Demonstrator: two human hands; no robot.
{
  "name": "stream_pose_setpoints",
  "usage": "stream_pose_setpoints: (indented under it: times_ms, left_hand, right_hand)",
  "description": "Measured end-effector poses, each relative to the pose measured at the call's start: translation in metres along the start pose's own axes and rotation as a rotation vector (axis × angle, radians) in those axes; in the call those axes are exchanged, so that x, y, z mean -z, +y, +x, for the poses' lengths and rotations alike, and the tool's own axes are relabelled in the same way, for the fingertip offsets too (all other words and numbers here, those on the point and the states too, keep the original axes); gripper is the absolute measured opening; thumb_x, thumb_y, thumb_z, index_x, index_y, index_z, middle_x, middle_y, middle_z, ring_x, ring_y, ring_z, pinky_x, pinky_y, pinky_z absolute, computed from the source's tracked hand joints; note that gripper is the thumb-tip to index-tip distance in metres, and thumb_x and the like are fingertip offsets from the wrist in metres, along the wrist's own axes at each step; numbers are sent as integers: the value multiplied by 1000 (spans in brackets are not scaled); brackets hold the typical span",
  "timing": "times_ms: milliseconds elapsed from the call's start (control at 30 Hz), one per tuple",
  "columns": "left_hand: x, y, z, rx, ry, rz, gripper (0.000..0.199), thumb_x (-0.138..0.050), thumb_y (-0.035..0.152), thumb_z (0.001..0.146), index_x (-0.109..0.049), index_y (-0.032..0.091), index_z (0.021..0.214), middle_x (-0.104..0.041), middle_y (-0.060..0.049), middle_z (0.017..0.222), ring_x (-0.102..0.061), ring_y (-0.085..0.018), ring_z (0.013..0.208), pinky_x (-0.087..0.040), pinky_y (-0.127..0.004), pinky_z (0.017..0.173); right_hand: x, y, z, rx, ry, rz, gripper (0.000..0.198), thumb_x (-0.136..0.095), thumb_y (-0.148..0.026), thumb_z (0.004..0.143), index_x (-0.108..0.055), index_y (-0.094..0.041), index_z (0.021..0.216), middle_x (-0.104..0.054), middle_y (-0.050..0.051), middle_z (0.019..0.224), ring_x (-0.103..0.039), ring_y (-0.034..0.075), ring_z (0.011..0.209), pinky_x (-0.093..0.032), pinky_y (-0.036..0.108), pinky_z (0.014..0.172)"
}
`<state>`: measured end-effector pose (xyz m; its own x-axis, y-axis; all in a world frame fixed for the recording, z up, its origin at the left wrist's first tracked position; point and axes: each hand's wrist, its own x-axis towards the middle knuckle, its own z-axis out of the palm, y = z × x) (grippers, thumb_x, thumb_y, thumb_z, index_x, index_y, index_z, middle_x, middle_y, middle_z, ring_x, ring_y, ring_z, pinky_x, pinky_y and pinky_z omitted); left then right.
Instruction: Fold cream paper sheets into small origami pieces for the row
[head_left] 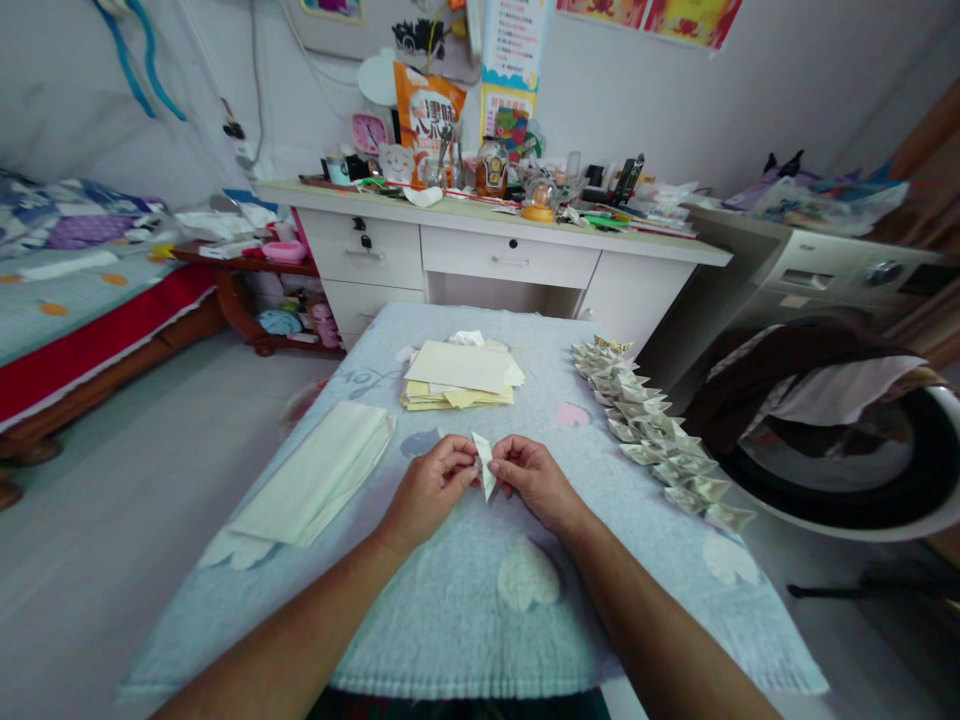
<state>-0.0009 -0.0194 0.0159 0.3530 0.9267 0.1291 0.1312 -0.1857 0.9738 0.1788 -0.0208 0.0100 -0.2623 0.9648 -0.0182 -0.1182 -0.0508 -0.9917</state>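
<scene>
Between my two hands, over the middle of the table, is a small folded paper piece (484, 466), pale and pointed at both ends. My left hand (442, 482) pinches its left side with thumb and fingers. On its right side, my right hand (531, 478) grips it between thumb and forefinger. Beyond my hands lies a stack of cream and yellow paper sheets (459, 368). To the left rests a large folded pale sheet (315, 470). Rows of folded paper pieces (652, 425) with pointed tips run along the table's right side.
A blue patterned cloth (420, 620) covers the table. A white desk (510, 250) crowded with jars, a snack bag (426, 120) and small items stands behind. At right is a washing machine (825, 270) with its door open and clothes hanging out; a bed (82, 300) is at left.
</scene>
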Motion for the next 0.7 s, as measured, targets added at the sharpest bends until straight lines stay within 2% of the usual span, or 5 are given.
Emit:
stream_pose_setpoints:
  times_ms: [267,400,567,700]
  left_hand:
    - [0,-6,2,-47,42,106,12,-60,23,82,-59,20,93,-68,1,79,-66,-14,75,-49,-23,68]
    - [2,-5,2,-80,48,227,6,-59,22,82,-61,18,86,-64,2,73,-61,-13,66,-45,-23,63]
    - [3,-1,3,-220,88,331,2,-60,16,79,-62,17,77,-57,0,80,-55,-11,68,-42,-21,60]
    - [3,-1,3,-230,103,374,4,-60,14,79,-62,17,76,-53,1,73,-51,-11,64,-39,-21,58]
  right_hand:
    - [0,0,0,14,-13,25,28,-73,-36,74,-53,-16,74,-44,-8,56,-35,4,45,-25,19,43]
    - [-1,1,0,27,-18,34,26,-73,-34,74,-53,-17,74,-44,-8,56,-37,4,43,-27,18,42]
    - [-2,4,1,61,-11,53,23,-72,-29,74,-52,-18,77,-46,-9,56,-39,5,42,-30,18,40]
    - [-1,5,1,67,-22,35,20,-70,-27,74,-52,-19,78,-47,-8,60,-42,6,45,-34,18,43]
